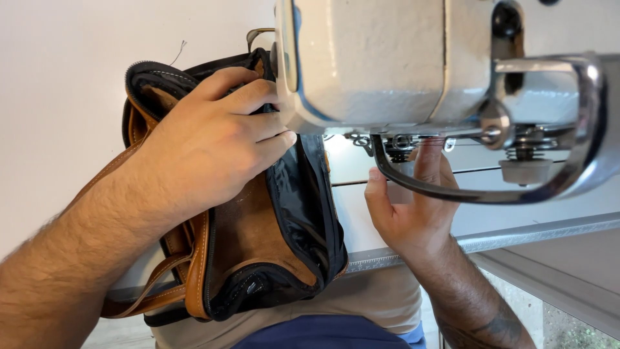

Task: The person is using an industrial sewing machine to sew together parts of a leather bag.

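Left hand [216,139] lies flat on top of the bag [258,239], fingers spread and pressing it down by the machine [387,58], probably to keep the floppy work steady near the needle area. The bag sits on the white surface [58,97], partly hanging over the near edge toward the person's lap (tan leather outside, black lining turned out along the zip). Right hand [413,207] reaches up under the machine head, fingers raised toward the foot mechanism [397,147]; whether it grips anything there I cannot tell, as the metal lever [465,194] crosses in front of it. It seems placed to work something beneath the head.

Count: one bag, one machine, one curved lever, two hands, both the person's own. Two tan straps [155,284] trail off the bag's left side.
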